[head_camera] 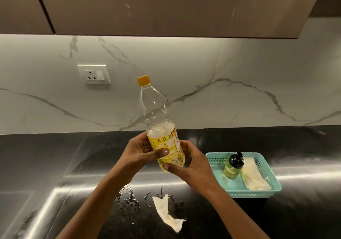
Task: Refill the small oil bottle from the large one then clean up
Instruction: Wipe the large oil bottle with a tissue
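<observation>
A: Entry one, large oil bottle (160, 128). Location?

B: Held above the black counter (55, 165), nearly upright, neck leaning slightly left. Orange cap (143, 81) on; oil only in the lower part.

A: Handling advice?

B: Probably being put away. Keep it upright and support the base; the sides may be oily.

A: Hands?

B: Left hand (140, 152) curled round the label, thumb across the front. Right hand (191, 162) wrapped round the base.

A: Surroundings?

B: Small bottle (233, 166), black top on, standing in the teal basket (258, 192) beside a folded cloth (254, 176). Droplets (129, 200) and a crumpled tissue (167, 213) lie nearer the person, not yet wiped.
</observation>
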{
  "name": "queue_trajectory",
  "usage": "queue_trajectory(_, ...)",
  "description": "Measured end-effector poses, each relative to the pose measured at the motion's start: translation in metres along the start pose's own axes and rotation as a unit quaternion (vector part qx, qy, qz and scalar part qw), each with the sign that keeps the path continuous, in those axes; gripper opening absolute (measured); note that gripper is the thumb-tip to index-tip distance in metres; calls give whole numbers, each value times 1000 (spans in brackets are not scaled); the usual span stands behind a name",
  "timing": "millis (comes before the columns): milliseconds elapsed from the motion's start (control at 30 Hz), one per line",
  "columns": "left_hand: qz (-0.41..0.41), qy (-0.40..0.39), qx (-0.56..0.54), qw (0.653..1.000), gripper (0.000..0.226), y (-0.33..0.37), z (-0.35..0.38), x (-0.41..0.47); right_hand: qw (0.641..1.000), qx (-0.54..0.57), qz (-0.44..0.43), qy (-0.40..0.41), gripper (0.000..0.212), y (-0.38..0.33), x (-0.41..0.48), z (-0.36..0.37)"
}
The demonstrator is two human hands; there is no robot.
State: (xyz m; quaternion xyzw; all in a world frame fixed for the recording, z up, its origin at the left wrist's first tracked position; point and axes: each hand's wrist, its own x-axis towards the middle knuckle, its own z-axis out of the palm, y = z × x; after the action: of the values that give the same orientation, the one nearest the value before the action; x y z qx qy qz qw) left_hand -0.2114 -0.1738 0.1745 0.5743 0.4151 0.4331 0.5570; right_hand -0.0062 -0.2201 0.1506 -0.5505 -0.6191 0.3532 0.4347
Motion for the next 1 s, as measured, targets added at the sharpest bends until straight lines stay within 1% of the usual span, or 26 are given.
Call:
queue_trajectory(167, 7, -7, 6, 1000, 47, -2, 1, 5, 1000, 6, 9, 2, 73, 5, 1, -2)
queue_trajectory(267, 12, -12, 9, 1000, 52, -4, 3, 6, 1000, 4, 9, -2, 75, 8, 1, -5)
queue_trajectory(433, 5, -63, 31, 998, 59, -15, 20, 11, 1000, -5, 23, -10, 77, 21, -5, -22)
queue_trajectory(500, 4, -67, 46, 997, 61, -18, 27, 14, 1000, -14, 23, -6, 79, 25, -5, -28)
queue_trajectory(600, 4, -89, 61, 994, 64, -24, 54, 26, 999, -25, 40, 24, 80, 39, -10, -49)
queue_trajectory(700, 5, -126, 61, 990, 66, -31, 84, 42, 995, -46, 63, 65, 78, 56, -16, -72)
queue_trajectory(900, -19, -193, 67, 979, 71, -52, 146, 77, 975, -114, 125, 143, 72, 92, -19, -102)
queue_trajectory(1000, -31, -200, 87, 976, 74, -68, 162, 94, 966, -136, 151, 160, 67, 111, -16, -108)
